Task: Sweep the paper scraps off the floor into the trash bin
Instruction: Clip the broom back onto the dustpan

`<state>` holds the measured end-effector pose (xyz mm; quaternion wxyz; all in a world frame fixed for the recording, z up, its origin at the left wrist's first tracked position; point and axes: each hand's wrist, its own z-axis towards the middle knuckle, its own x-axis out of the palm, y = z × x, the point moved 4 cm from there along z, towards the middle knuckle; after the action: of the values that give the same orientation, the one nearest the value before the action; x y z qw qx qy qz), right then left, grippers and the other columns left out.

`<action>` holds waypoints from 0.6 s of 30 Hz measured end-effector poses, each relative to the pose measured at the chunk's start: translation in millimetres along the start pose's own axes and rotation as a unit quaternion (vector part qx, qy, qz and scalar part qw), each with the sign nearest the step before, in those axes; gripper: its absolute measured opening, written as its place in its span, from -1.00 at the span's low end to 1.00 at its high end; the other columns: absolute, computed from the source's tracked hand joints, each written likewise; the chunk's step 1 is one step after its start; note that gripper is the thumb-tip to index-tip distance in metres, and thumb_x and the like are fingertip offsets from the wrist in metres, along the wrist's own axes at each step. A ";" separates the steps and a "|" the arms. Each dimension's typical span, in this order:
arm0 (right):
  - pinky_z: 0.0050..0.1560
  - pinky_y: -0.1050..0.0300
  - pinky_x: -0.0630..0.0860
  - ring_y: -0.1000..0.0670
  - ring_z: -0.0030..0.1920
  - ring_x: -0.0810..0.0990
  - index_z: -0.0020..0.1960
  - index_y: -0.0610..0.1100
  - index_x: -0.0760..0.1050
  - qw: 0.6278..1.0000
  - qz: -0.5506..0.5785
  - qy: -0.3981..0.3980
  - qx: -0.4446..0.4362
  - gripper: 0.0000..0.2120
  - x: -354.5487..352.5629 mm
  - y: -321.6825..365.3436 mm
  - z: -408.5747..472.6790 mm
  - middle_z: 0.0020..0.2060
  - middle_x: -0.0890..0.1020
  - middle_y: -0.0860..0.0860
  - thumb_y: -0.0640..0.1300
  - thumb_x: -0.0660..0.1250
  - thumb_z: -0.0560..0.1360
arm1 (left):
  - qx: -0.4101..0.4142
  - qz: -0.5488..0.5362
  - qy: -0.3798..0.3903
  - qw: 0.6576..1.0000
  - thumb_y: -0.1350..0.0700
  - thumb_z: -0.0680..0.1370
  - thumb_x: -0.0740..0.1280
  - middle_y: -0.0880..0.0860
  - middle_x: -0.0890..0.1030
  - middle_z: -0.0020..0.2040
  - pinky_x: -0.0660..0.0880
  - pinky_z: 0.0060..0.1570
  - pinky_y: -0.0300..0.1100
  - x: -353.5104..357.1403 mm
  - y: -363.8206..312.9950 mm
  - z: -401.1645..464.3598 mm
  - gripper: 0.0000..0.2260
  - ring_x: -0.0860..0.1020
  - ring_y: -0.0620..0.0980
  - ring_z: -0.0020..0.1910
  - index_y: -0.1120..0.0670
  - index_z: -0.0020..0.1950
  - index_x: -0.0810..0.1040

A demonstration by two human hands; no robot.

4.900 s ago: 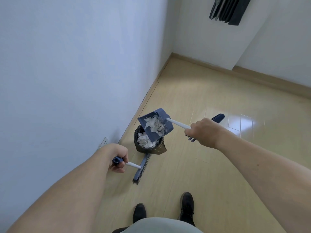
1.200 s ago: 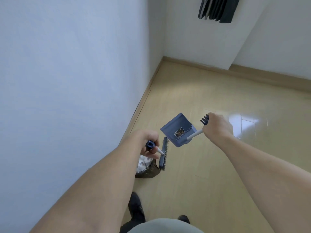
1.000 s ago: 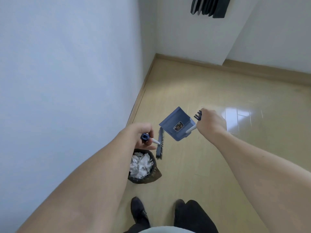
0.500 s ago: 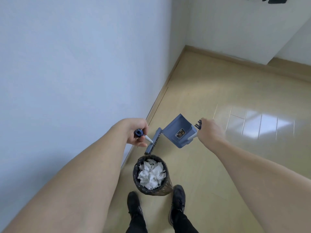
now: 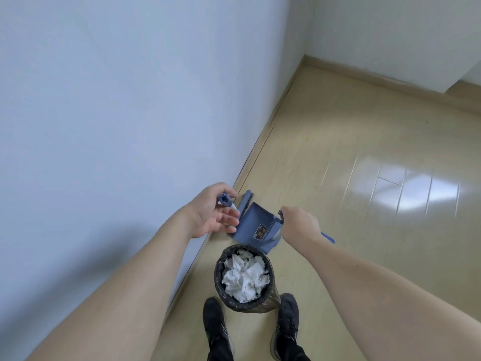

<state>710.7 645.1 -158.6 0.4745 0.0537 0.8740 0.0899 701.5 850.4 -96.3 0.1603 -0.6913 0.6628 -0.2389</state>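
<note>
Crumpled white paper scraps heaped in a round black-lined trash bin, low centre of the frame, on the pale wooden floor between two black shoes. Just above the bin, a blue plastic dustpan with a dark label, tilted, its handle under the right hand, fingers curled round it. Left of the dustpan, a blue broom with dark bristles, its white, blue-capped handle loosely held by the left hand, thumb and forefinger round it, other fingers straight. Pale blue wall across the upper left.
</note>
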 end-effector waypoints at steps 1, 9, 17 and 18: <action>-0.42 0.17 0.24 -0.12 -0.26 0.44 -0.09 -0.12 0.31 1.000 0.004 0.000 -0.003 -0.86 2.8 4.1 3.6 -0.26 0.45 -0.03 -0.34 0.16 0.48 | 0.023 -0.024 0.009 0.999 -0.08 0.43 0.34 0.25 0.54 -0.11 0.50 0.11 0.23 -3.5 -1.6 2.7 -0.55 0.55 0.19 -0.20 0.18 0.21 0.49; -0.36 0.14 0.36 -0.14 -0.25 0.47 -0.01 -0.13 0.34 1.000 -0.001 0.012 -0.028 -0.84 -4.3 26.5 33.9 -0.19 0.46 -0.05 -0.35 0.14 0.49 | 0.130 0.062 0.011 0.989 -0.21 0.34 0.50 0.12 0.60 -0.04 0.53 0.01 0.02 -18.6 -3.7 7.0 -0.44 0.60 0.08 -0.10 -0.01 0.25 0.48; 0.03 0.02 0.55 -0.09 0.09 0.52 0.42 -0.07 0.24 0.985 0.121 0.105 -0.060 -0.45 -4.7 -3.6 33.6 0.28 0.42 -0.09 -0.15 0.32 0.47 | 0.174 0.408 -0.168 0.881 -0.02 0.48 0.23 0.03 0.45 -0.31 0.36 -0.28 -0.13 -16.8 -15.9 7.9 -0.86 0.37 0.05 -0.31 -0.01 -0.24 0.40; 0.09 0.00 0.53 -0.09 0.15 0.50 0.45 -0.06 0.21 0.984 0.130 0.106 -0.058 -0.40 -7.6 -8.9 29.5 0.32 0.39 -0.08 -0.09 0.35 0.47 | 0.175 0.428 -0.167 0.871 -0.02 0.46 0.20 0.03 0.36 -0.34 0.28 -0.34 -0.13 -13.0 -15.5 8.7 -0.81 0.29 0.05 -0.35 0.04 -0.27 0.31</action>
<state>739.5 638.1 -169.9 0.3654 0.1293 0.8983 0.2069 719.2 863.6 -96.8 0.4734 -0.3306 0.8043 -0.1400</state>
